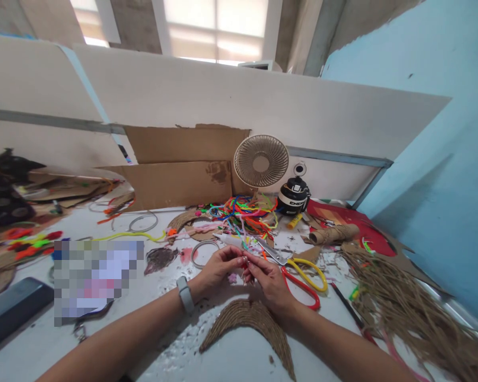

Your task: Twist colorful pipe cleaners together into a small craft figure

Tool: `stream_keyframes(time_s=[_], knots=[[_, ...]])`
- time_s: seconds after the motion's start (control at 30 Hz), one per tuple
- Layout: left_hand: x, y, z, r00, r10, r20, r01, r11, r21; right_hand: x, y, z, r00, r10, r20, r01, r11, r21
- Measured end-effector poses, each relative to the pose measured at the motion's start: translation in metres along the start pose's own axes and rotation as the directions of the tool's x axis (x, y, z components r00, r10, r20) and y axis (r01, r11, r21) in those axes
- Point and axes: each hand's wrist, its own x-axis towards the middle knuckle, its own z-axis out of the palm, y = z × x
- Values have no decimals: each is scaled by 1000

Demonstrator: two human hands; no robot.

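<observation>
My left hand (223,265) and my right hand (266,275) meet over the middle of the table. Their thumbs and fingertips are closed together on a small red piece (245,263) with a pale, shiny spot; fingers cover most of it, so its kind is unclear. A small pink-purple curl (232,278) shows just below the left fingers. Nearer to me lies a crescent wound with brown twine (242,314), close under the right wrist. Large scissors with one yellow and one red handle (307,271) lie open beside my right hand.
Behind the hands is a heap of coloured pipe cleaners (245,215). A fan (262,161) and a black bottle (293,197) stand farther back. Loose brown twine (418,302) and a cardboard tube (334,234) lie right. Metal rings (205,253) and a dark case (14,313) are left.
</observation>
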Motion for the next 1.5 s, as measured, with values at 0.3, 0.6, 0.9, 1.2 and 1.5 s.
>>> stream_keyframes(time_s=[0.3,0.6,0.9,1.2,1.5], knots=[[-2,-3,5,998,-3,-62,1,999,-44,-4,-5,6,998,58,17,-59,994,87],[-4,9,11,996,-82,18,82,997,6,-3,-7,6,997,68,22,-69,996,59],[-3,4,2,996,-86,29,85,996,36,-3,-7,5,998,50,44,-55,992,118],[-1,5,-5,995,-99,-33,103,984,142,-2,-3,-1,987,143,76,-142,990,-28],[-2,7,-1,993,-92,-71,105,975,198,-5,-2,-2,991,76,107,-53,978,-204]])
